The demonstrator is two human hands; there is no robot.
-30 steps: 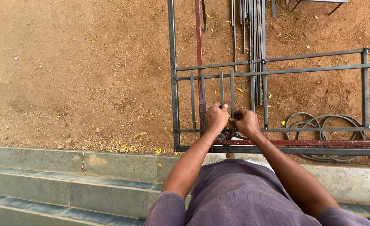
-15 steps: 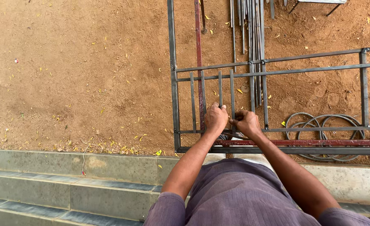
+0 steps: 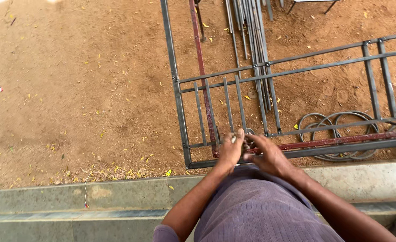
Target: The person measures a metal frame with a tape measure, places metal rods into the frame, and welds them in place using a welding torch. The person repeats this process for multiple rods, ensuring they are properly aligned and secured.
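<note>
The person bends over a grey metal grille frame (image 3: pixel 182 112) lying on the red dirt ground (image 3: pixel 72 89). The left hand (image 3: pixel 230 150) and right hand (image 3: pixel 267 154) meet at the frame's 6 o'clock edge, apparently pinching something small between the upright bars (image 3: pixel 227 105); the exact grip is unclear. The step in hand looks like fitting a bar, and it calls for steady alignment.

One metal frame (image 3: pixel 180 112), two hands (image 3: pixel 231 150).

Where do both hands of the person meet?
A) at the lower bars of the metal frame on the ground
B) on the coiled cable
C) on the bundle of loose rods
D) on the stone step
A: the left hand and right hand come together over the metal frame, at its lower bars.
</note>
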